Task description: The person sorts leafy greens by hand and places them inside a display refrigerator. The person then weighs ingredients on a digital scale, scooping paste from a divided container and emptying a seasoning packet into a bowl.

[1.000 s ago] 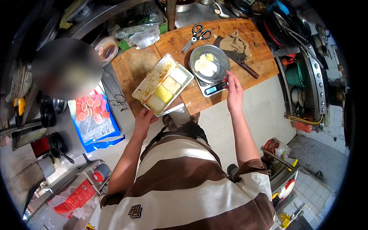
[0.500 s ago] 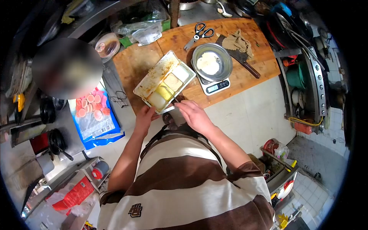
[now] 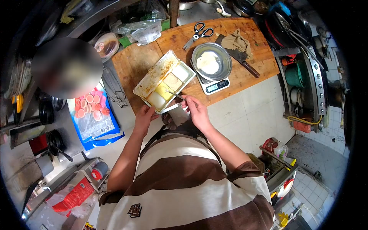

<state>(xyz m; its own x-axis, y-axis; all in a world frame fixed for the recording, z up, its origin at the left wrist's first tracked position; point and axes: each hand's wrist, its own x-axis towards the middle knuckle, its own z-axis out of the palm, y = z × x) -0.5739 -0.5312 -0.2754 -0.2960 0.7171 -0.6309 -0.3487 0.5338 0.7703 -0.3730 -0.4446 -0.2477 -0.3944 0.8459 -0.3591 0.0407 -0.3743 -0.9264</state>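
Note:
A seasoning box (image 3: pixel 188 81) with its stained lid (image 3: pixel 155 74) raised sits at the wooden board's near edge. White, tan and yellow powders fill its compartments. My left hand (image 3: pixel 145 117) grips the box's near left corner, fingers partly hidden under it. In my right hand (image 3: pixel 196 110) is a small metal spoon (image 3: pixel 177 94), held by its handle with the bowl at the yellow powder compartment. To the right, a steel bowl (image 3: pixel 226 61) holding a white powdery heap (image 3: pixel 207 63) rests on a digital kitchen scale (image 3: pixel 216 87).
Scissors (image 3: pixel 197 34), a cleaver (image 3: pixel 245 63) and a crumpled brown cloth (image 3: pixel 235 41) lie on the wooden board (image 3: pixel 257 34). A blue food bag (image 3: pixel 97 124) is on the left counter. Pans and a stove front (image 3: pixel 318 80) stand at the right.
My right hand has moved slightly right and turned, bringing the spoon into clearer view over the yellow powder. My left hand and the box have stayed put.

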